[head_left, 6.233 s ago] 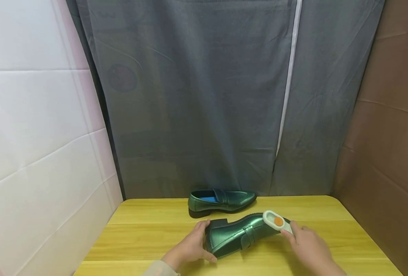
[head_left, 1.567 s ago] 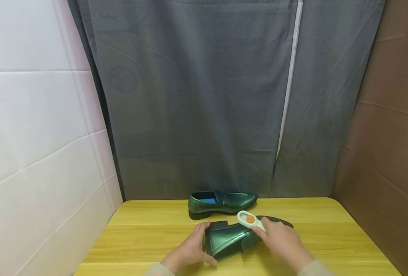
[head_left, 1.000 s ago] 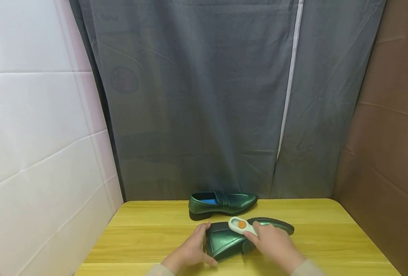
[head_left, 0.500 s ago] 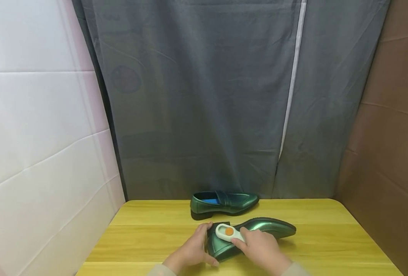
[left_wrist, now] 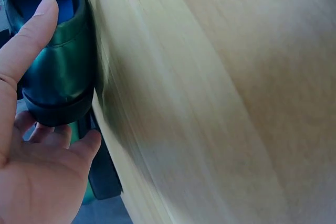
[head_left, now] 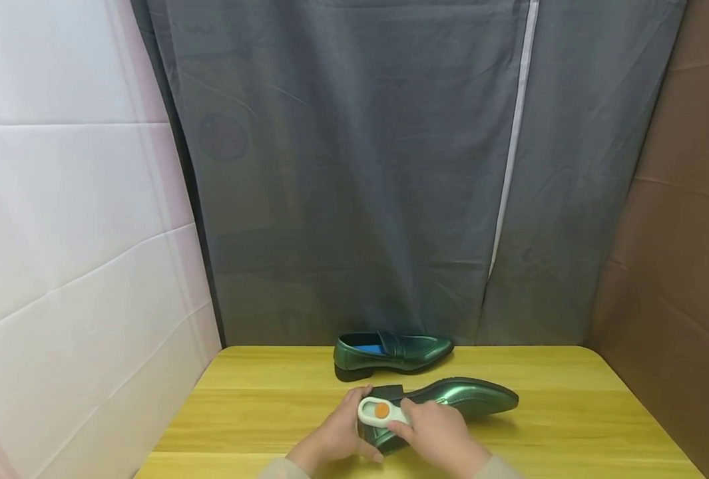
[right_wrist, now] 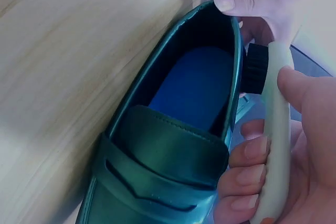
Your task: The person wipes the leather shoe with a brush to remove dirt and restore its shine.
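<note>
A shiny green loafer (head_left: 480,397) lies on its side on the table, toe to the right, its sole edge facing away. My left hand (head_left: 337,432) grips it at the heel, thumb at the opening's rim and fingers against the heel block, as the left wrist view shows. My right hand (head_left: 441,434) holds a pale-handled shoe brush (head_left: 366,414) with an orange spot. In the right wrist view the black bristles (right_wrist: 256,69) meet the loafer's outer side near the heel. The blue insole (right_wrist: 194,85) shows inside the loafer.
A matching green loafer (head_left: 408,352) stands upright behind, near the back edge of the yellow wood table (head_left: 258,399). Grey curtain (head_left: 354,199) hangs behind the table. A white cloth wall (head_left: 90,266) rises at the left, a brown one (head_left: 678,266) at the right.
My right hand has drawn the brush leftward along the loafer's side, from near the toe to the heel. My left hand keeps its grip on the heel.
</note>
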`<action>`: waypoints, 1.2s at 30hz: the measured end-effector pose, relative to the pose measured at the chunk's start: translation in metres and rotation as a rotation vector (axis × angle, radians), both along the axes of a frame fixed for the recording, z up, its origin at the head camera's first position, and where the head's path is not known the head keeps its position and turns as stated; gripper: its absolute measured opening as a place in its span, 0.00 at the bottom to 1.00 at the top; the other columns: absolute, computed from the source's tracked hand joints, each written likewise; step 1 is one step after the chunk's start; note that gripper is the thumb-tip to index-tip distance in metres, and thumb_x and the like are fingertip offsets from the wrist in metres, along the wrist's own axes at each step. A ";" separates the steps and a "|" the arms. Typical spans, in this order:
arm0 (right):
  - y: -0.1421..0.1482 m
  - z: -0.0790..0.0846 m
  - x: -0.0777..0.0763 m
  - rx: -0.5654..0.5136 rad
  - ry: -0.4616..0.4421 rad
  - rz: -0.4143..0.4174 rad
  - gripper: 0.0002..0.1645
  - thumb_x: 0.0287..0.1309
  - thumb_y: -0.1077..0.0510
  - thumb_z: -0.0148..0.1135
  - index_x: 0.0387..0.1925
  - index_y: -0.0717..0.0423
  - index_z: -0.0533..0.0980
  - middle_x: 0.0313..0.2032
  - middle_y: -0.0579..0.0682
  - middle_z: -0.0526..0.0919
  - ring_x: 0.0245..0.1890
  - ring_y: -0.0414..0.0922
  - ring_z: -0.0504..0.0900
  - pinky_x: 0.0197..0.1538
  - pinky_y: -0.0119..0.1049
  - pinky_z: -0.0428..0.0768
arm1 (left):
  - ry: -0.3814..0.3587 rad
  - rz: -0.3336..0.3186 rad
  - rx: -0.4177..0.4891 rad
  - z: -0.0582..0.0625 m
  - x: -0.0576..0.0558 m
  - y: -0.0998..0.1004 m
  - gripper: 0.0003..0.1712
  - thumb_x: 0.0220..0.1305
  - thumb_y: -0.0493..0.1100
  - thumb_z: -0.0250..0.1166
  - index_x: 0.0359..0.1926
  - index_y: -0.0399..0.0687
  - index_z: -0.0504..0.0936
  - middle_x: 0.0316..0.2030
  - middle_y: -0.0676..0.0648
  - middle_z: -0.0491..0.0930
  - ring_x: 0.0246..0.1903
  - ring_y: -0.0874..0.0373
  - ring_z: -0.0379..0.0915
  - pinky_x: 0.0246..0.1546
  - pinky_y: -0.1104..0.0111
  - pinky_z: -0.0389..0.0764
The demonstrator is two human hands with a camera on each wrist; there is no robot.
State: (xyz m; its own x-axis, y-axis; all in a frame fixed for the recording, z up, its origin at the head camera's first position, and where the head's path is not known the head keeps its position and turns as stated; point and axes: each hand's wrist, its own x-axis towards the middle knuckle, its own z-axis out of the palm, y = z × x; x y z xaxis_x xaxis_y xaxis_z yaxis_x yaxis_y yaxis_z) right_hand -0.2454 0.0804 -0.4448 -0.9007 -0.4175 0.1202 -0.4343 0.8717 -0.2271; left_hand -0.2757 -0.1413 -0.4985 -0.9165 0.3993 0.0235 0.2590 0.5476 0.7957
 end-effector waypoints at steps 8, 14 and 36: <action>-0.003 -0.001 -0.003 0.033 0.061 0.004 0.28 0.61 0.27 0.56 0.41 0.45 0.78 0.22 0.42 0.77 0.23 0.43 0.76 0.23 0.43 0.74 | -0.050 0.012 0.062 -0.003 -0.003 -0.002 0.68 0.33 0.44 0.88 0.74 0.40 0.57 0.70 0.38 0.63 0.66 0.44 0.65 0.70 0.43 0.61; -0.002 -0.004 -0.004 0.087 0.176 -0.006 0.33 0.60 0.26 0.55 0.49 0.45 0.80 0.27 0.48 0.81 0.25 0.45 0.76 0.27 0.44 0.79 | -0.041 0.014 0.058 -0.004 -0.004 -0.002 0.69 0.33 0.44 0.88 0.74 0.39 0.57 0.68 0.39 0.65 0.65 0.44 0.66 0.70 0.42 0.62; 0.003 -0.005 -0.012 0.031 0.150 -0.207 0.25 0.62 0.30 0.59 0.38 0.47 0.76 0.22 0.51 0.77 0.19 0.49 0.77 0.19 0.47 0.74 | 0.050 0.018 0.013 -0.005 0.001 -0.001 0.64 0.32 0.48 0.88 0.70 0.40 0.62 0.70 0.37 0.65 0.72 0.38 0.59 0.71 0.39 0.59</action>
